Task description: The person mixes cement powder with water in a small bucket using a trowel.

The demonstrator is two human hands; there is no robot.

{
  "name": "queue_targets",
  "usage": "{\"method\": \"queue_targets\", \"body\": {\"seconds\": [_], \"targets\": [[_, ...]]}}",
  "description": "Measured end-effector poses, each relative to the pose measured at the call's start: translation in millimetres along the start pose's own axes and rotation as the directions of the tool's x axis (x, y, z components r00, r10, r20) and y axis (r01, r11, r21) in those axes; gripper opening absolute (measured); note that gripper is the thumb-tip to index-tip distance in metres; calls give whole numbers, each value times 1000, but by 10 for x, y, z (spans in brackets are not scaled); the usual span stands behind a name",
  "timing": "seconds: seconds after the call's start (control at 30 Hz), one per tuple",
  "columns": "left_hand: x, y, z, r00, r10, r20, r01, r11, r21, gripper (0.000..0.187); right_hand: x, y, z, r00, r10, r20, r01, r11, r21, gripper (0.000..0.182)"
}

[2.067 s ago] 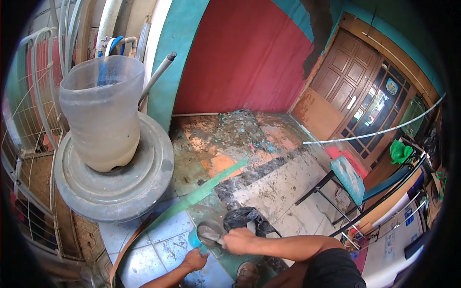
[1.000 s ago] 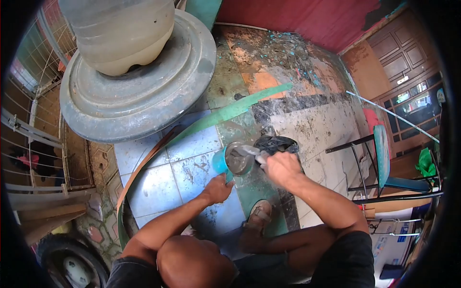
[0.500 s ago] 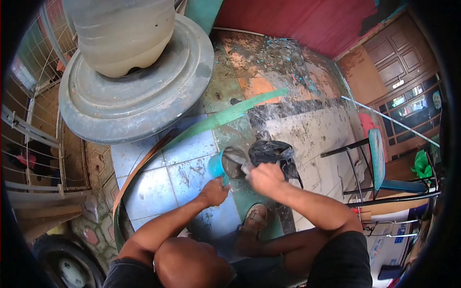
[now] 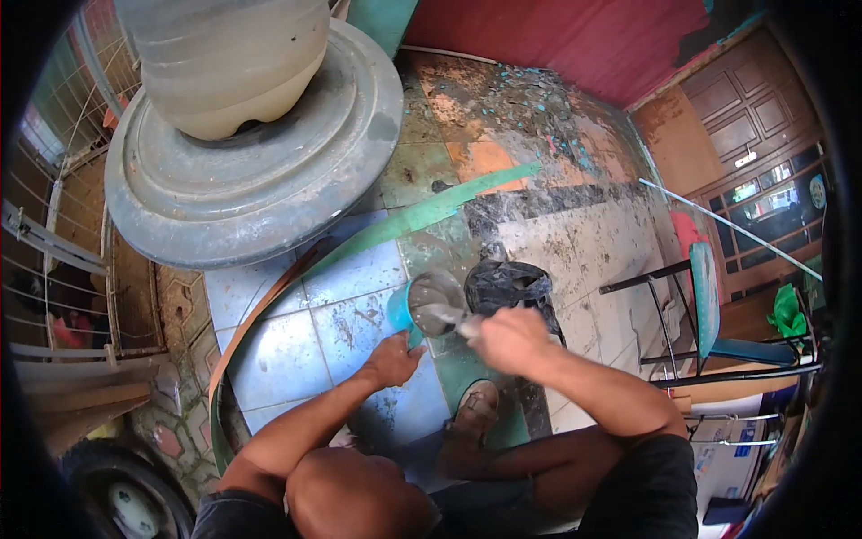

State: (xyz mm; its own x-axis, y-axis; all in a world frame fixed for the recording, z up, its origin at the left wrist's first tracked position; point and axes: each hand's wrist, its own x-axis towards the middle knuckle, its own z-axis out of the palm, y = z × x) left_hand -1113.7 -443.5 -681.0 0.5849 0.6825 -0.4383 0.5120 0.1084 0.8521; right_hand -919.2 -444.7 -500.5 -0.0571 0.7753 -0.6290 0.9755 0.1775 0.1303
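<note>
A turquoise dipper [image 4: 398, 310] with grey, wet-looking material inside is tilted over the tiles. My left hand [image 4: 393, 361] is closed round its handle. My right hand [image 4: 514, 341] grips the handle of a trowel [image 4: 444, 313], whose blade reaches into the dipper's mouth and is smeared grey. Just beyond my right hand lies a black plastic bag [image 4: 508, 286] on the floor, beside the dipper.
A large grey lid [image 4: 260, 211] with a cloudy plastic bottle [image 4: 235, 67] on it fills the upper left. A long green strip [image 4: 431, 213] curves across the tiles. At right are a chair [image 4: 705, 301] and a door [image 4: 759, 117]; rubble [image 4: 548, 117] lies by the red wall.
My right hand has shifted slightly right and down with the trowel. The dipper's mouth has turned a little, showing more of its inside.
</note>
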Motion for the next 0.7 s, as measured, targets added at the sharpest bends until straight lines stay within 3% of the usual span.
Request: {"method": "queue_targets", "body": {"seconds": [0.07, 0.17, 0.27, 0.37, 0.43, 0.53, 0.6, 0.7], "targets": [[55, -118, 105, 997, 74, -23, -73, 995, 65, 58, 22, 82, -226, 997, 77, -3, -77, 997, -6, 29], [81, -139, 229, 992, 121, -24, -116, 984, 135, 58, 222, 100, 133, 994, 43, -96, -44, 999, -1, 25], [-10, 157, -60, 987, -107, 117, 117, 990, -76, 54, 45, -92, 226, 998, -51, -40, 52, 999, 13, 24], [45, -141, 128, 998, 63, -29, -62, 996, 58, 55, -82, -61, -244, 998, 45, 42, -44, 999, -14, 27], [36, -125, 179, 996, 70, -51, -66, 995, 70, 56, 15, 53, -179, 994, 99, -42, -98, 995, 22, 28], [15, -9, 161, 1000, 9, -1, -9, 1000, 20, 56, 151, -42, 219, 994, 27, -102, -30, 999, -24, 28], [32, -5, 115, 1000, 2, 7, -2, 1000, 17, 55, -25, -138, 209, 998, -41, -47, 41, 999, 3, 28], [5, -106, 135, 999, 32, -19, -30, 997, 68, 55, -151, -110, -290, 997, 30, 64, -27, 999, -34, 29]]}}
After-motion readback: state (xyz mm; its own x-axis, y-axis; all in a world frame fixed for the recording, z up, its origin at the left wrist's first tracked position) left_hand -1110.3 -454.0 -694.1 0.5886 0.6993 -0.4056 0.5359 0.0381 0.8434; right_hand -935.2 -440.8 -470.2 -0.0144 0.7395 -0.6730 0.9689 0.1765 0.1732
